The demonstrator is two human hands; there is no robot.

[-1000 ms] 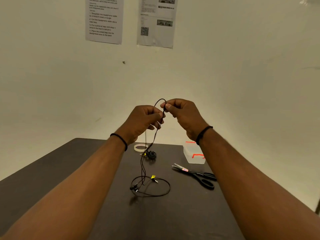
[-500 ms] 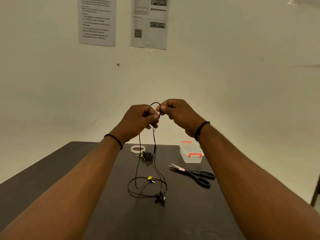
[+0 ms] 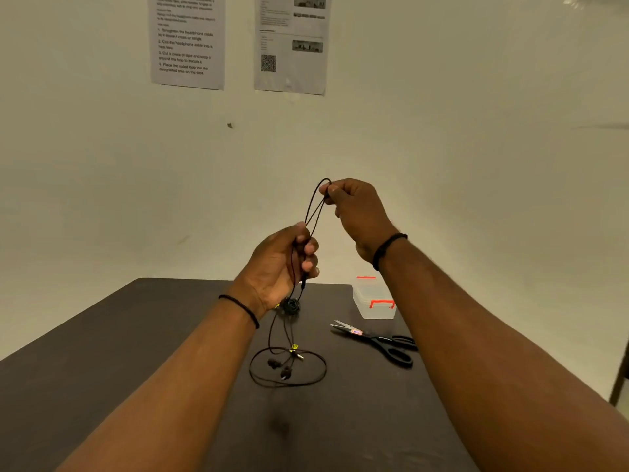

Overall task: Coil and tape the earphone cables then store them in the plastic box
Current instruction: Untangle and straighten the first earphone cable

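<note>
A black earphone cable is held up over the dark table. My right hand pinches the top of a narrow loop. My left hand, lower down, grips the loop's strands in curled fingers. The rest of the cable hangs to the table and lies in a round coil with the earbuds and a yellow tag. A second, bundled earphone lies just behind my left wrist. The clear plastic box with red clips stands shut at the back right.
Black scissors lie on the table right of the coil, blades pointing left. Two printed sheets hang on the wall behind. The tape roll is hidden behind my left hand.
My hands were close together at the same height. Now my left hand has slid down along the cable while my right has risen, stretching a long narrow loop between them.
</note>
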